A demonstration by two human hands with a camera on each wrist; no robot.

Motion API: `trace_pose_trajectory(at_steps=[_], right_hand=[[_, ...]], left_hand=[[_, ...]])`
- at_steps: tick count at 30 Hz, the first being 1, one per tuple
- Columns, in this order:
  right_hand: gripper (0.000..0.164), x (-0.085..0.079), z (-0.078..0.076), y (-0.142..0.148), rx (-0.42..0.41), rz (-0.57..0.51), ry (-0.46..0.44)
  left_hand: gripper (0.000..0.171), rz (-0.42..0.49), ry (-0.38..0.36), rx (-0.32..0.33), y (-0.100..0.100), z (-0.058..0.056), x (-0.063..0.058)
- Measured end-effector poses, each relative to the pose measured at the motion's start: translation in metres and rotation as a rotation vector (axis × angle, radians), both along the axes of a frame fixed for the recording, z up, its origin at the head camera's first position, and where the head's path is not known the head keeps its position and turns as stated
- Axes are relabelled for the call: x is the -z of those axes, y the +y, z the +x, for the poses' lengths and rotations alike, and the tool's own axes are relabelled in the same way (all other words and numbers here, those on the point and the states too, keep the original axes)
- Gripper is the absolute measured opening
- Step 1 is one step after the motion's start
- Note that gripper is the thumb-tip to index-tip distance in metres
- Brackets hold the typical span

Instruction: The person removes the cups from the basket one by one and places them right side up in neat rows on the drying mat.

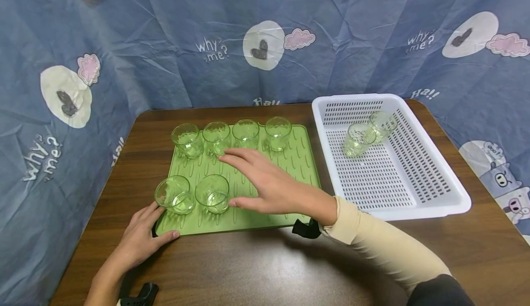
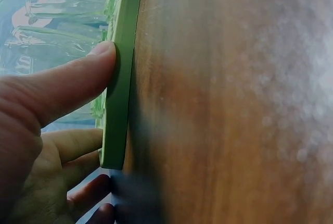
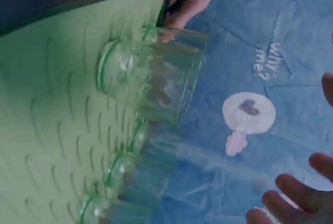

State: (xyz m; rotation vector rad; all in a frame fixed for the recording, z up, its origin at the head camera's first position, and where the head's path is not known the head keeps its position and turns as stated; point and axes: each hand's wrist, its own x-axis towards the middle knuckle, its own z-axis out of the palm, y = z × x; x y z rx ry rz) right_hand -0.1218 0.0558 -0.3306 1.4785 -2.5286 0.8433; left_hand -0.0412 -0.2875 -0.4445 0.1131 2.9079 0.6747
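Note:
Clear glass cups stand upright on a green ridged mat (image 1: pixel 265 218). In the head view, my left hand (image 1: pixel 138 234) holds the mat's front left corner, with the thumb on its front edge and the fingers along its left side. The front left cup (image 1: pixel 174 196) stands just beyond those fingers. To its right is a second cup (image 1: pixel 212 195). Extended over the mat, my right hand (image 1: pixel 269 184) has spread fingers and nothing in its grasp; its thumb tip is right beside the second cup. In the right wrist view, its fingertips (image 3: pixel 289 198) are apart from the cups.
A row of several glass cups (image 1: pixel 246 133) lines the mat's back edge. On the right sits a white perforated basket (image 1: pixel 445 204) with two more glass cups (image 1: pixel 357 141) inside. A blue printed cloth (image 1: pixel 165 43) hangs behind the brown wooden table (image 1: pixel 232 269).

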Motion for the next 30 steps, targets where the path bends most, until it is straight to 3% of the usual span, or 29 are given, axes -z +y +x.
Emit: trace_pose_trajectory(at_steps=[6,15,21,30], right_hand=[[0.066,-0.018,0.000,0.026,-0.072,-0.099,0.140],[0.058,-0.038,-0.017,0.067,0.004,-0.129,0.227],[0.059,-0.043,-0.033,0.106,0.130,-0.064,0.183],[0.060,-0.046,-0.051,0.161,0.282,-0.108,0.132]], left_hand=[[0.084,0.007,0.013,-0.004,-0.001,0.002,0.000],[0.083,-0.002,0.016,-0.003,0.000,0.001,0.001],[0.083,-0.004,0.009,-0.009,0.003,0.001,-0.002],[0.085,0.008,0.007,-0.002,0.002,0.001,-0.003]])
